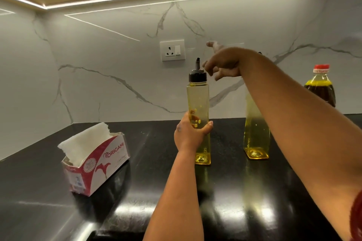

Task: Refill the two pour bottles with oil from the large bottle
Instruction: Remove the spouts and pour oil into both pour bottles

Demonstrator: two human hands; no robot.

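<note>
From the head camera, the left hand (191,134) grips the lower half of the near pour bottle (198,103), fingers and thumb curled round its square clear body, which stands upright on the black countertop (176,201). This bottle holds pale yellow oil up to near its shoulder and wears a black cap (197,76) with a thin spout rising from it. The right hand (223,63) hovers just beside and slightly above that cap, apart from it; its fingers hang loosely curled with the forefinger stretched out toward the wall, and it holds nothing. The right forearm crosses in front of the second pour bottle (256,135), hiding its top, so the cap there cannot be made out; its lower body stands on the countertop to the right of the first bottle, the two well apart, with yellow oil showing in it. Farther right, against the marble-patterned wall (98,74), stands the large bottle (320,88) with a red cap and darker oil inside, its lower part hidden behind the right arm. On the left of the countertop sits an opened red and white tissue box (96,164) with white paper standing out of its top. A white wall socket (172,50) is mounted on the wall behind the near bottle's spout.
</note>
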